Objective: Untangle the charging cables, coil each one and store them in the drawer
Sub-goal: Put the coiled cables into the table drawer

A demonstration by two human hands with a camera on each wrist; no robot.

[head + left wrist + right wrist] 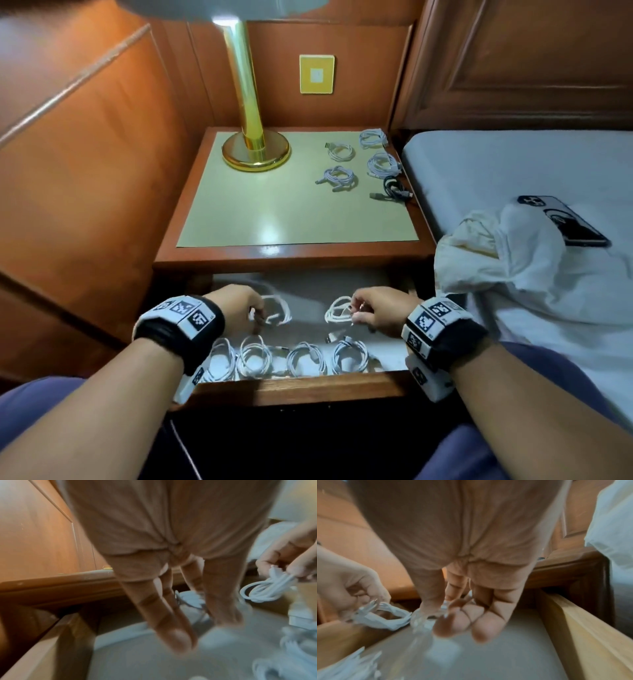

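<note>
Down in the open drawer (294,385) we have both hands at work. Our left hand (236,305) reaches in on the left side, its fingers pinching a white coiled cable (275,310); the right wrist view shows that pinch plainly, though the left wrist view is too blurred to add much. Just to the right, our right hand (376,313) pinches a second white coil (337,311) between thumb and fingertips, holding it above the drawer floor (one plug end dangles below it). Along the drawer's front edge lies a row of four white coils (291,359), side by side and near one another.

Up on the nightstand (291,255), a brass lamp (255,150) stands at the back left. On the right side of the top rest four more white coils (356,157), and nearest the bed a dark cable (394,190), loosely bundled. Farther right, on the bed (496,161), a crumpled white cloth (513,253) partly covers a phone (568,222).
</note>
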